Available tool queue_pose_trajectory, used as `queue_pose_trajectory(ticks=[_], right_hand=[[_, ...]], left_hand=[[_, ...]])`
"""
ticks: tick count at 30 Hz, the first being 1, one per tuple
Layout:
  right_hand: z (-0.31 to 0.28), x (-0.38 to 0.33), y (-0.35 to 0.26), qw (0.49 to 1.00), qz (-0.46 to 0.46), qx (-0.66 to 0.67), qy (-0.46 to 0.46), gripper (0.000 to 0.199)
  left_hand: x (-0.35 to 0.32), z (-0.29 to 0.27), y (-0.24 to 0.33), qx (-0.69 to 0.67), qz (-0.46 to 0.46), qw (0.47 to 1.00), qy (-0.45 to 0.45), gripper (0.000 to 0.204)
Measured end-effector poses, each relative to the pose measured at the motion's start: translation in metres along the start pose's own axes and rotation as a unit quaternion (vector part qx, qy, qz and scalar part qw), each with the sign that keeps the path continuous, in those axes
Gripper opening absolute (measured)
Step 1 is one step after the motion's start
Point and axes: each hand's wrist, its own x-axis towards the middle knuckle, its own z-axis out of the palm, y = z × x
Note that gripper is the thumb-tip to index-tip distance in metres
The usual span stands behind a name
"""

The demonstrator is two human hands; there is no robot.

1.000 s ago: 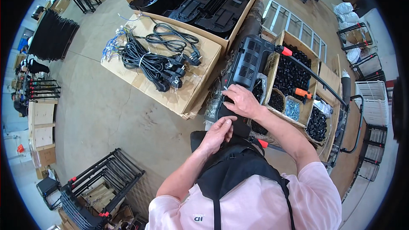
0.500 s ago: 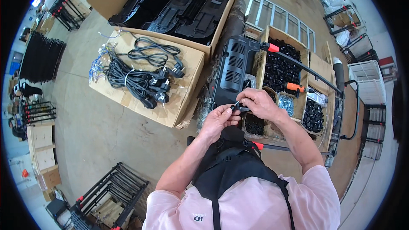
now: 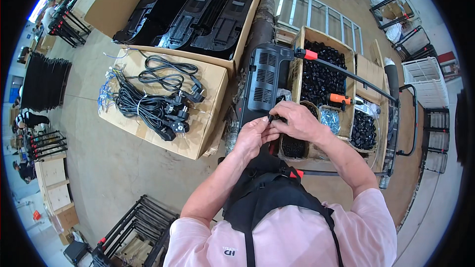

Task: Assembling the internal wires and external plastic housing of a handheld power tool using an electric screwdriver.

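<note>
My left hand [image 3: 253, 136] is closed, thumb and fingertips pinching a small black part [image 3: 271, 117]. Against the same part, my right hand [image 3: 296, 121] is closed with bent fingers; its fingertips meet the left ones, and they hide most of the piece. Both hands are over the near end of a black machine housing [image 3: 263, 80] with vented slots. Right beside them stands a wooden compartment box [image 3: 295, 81] holding black knob-like parts [image 3: 324, 71], silvery screws [image 3: 329, 120], small dark pieces [image 3: 294, 147] and more black parts [image 3: 363, 131].
An orange-and-black power tool [image 3: 341, 99] lies on the box. A black frame tube with a red end [image 3: 310, 55] crosses above it. At left, bundled power cords [image 3: 148, 109] lie on a cardboard carton [image 3: 198, 147]; behind, an open carton holds black plastic covers [image 3: 193, 20]. Black frames [image 3: 141, 222] stand lower left.
My fingertips have closed together around the small black part; the thin metal pin seen at my right fingers earlier is now hidden. The view has shifted slightly.
</note>
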Motion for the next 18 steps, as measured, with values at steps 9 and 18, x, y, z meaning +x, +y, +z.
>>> queue_pose_trajectory(ticks=[9, 18], right_hand=[[0.01, 0.055, 0.041, 0.991, -0.049, -0.061, 0.111, 0.027], [0.035, 0.138, 0.094, 0.986, -0.022, -0.087, 0.139, 0.025]], left_hand=[[0.016, 0.015, 0.007, -0.091, 0.049, 0.994, 0.039, 0.042], [-0.01, 0.012, -0.02, -0.035, -0.01, 0.999, 0.029, 0.046]])
